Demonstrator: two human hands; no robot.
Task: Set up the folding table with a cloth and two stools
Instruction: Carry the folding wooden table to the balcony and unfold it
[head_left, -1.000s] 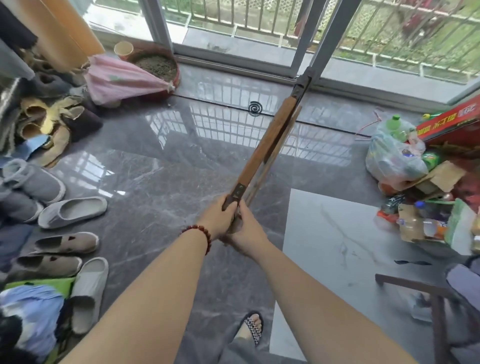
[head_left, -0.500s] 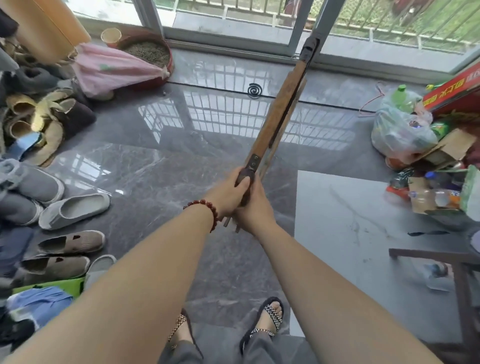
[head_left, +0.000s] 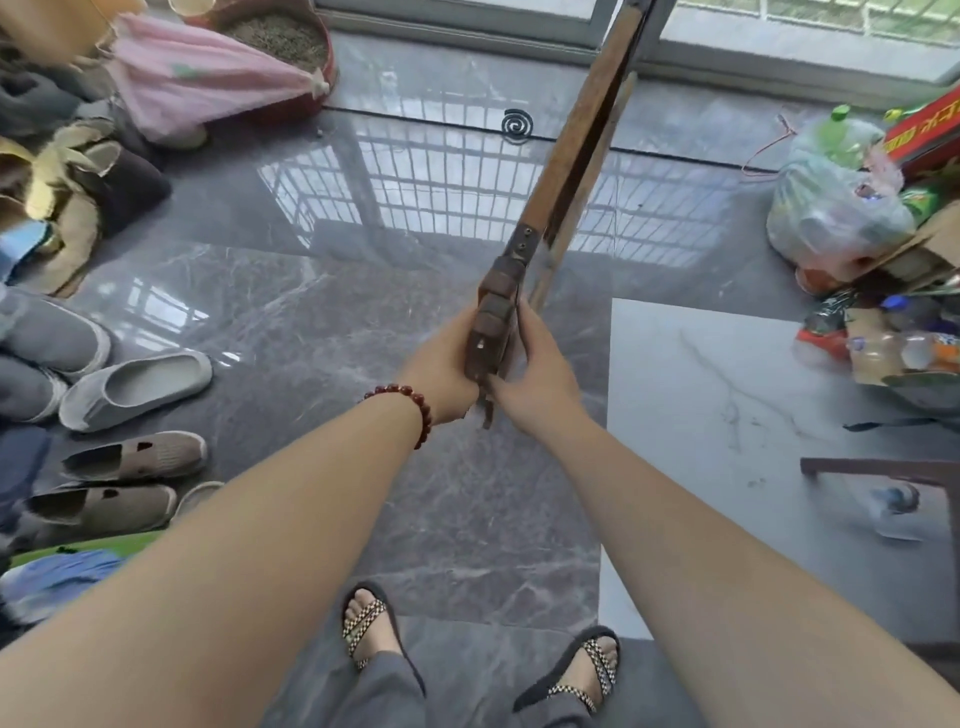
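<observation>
The folded wooden table (head_left: 566, 156) shows edge-on, a long brown slab running from my hands up to the window frame at the top. My left hand (head_left: 441, 371), with a red bead bracelet at the wrist, grips its near end from the left. From the right, my right hand (head_left: 535, 374) grips the same end. A thin leg bar lies along the table's right side. A dark wooden stool (head_left: 883, 467) shows partly at the right edge. No cloth for the table is plainly visible.
Shoes and slippers (head_left: 135, 384) crowd the floor at left, with a pink folded umbrella (head_left: 208, 83) and a red basin (head_left: 291, 36) behind. Bags, bottles and a red box (head_left: 841, 218) pile at the right. A mosquito coil (head_left: 517, 124) lies near the sliding door. My sandalled feet stand below.
The table's near end has come up and closer to me, and its far end now runs out of the top of the view. Both hands keep their grip.
</observation>
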